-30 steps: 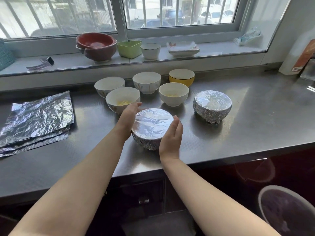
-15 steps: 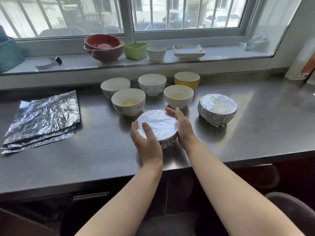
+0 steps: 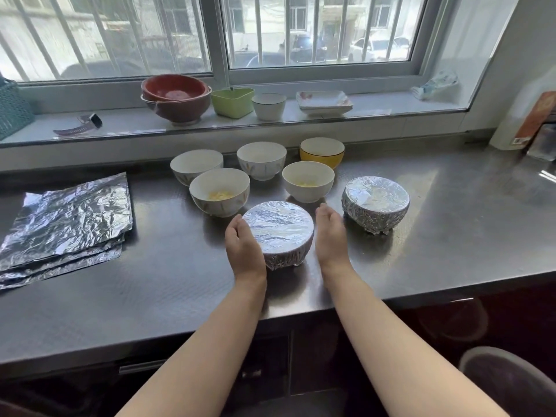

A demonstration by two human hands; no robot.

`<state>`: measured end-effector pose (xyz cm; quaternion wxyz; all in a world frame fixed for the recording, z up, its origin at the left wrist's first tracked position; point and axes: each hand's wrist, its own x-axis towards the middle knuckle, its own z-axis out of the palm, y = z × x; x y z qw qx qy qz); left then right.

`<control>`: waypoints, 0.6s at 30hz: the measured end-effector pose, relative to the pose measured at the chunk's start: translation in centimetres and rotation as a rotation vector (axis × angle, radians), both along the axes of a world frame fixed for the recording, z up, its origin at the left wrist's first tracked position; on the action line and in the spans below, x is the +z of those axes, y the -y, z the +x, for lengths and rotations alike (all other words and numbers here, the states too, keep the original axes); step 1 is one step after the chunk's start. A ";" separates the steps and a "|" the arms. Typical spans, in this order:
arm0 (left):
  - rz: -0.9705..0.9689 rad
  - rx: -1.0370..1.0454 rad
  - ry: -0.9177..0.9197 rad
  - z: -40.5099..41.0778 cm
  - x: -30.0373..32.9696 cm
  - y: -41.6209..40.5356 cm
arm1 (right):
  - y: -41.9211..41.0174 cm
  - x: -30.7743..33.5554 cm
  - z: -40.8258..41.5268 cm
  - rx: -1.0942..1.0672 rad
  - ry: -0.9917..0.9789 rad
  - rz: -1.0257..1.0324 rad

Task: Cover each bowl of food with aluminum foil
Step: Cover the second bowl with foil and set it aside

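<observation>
I see left hand (image 3: 244,249) cupped against the foil-wrapped bowl (image 3: 278,233), seemingly touching; right hand (image 3: 331,236) relaxed just beside it, holding nothing. Five bowls uncovered behind.

Bright daylight enters through the window (image 3: 301,34) at 12 o'clock, overexposing the exterior. Glare streaks the steel countertop (image 3: 421,206) toward 2 o'clock. Wide-angle distortion bends the edges; focus is mildly soft throughout.
</observation>
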<state>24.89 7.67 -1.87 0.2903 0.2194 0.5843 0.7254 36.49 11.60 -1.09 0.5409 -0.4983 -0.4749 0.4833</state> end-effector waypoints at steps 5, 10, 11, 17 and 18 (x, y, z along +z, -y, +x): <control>-0.047 0.008 0.035 -0.1 0.4 -0.3 | -2.0 1.3 4.0 -0.198 -0.486 -0.422; -0.015 0.023 0.209 0.6 0.5 -0.9 | -3.3 2.0 5.5 -0.201 -0.754 -0.498; -0.008 0.020 0.223 1.0 0.7 -0.9 | -3.6 2.1 5.8 -0.221 -0.781 -0.481; 0.009 -0.035 0.258 3.5 1.3 -2.7 | -5.2 2.0 7.2 -0.261 -0.864 -0.465; 0.005 -0.044 0.255 4.0 1.2 -3.2 | -5.3 2.1 7.5 -0.270 -0.868 -0.458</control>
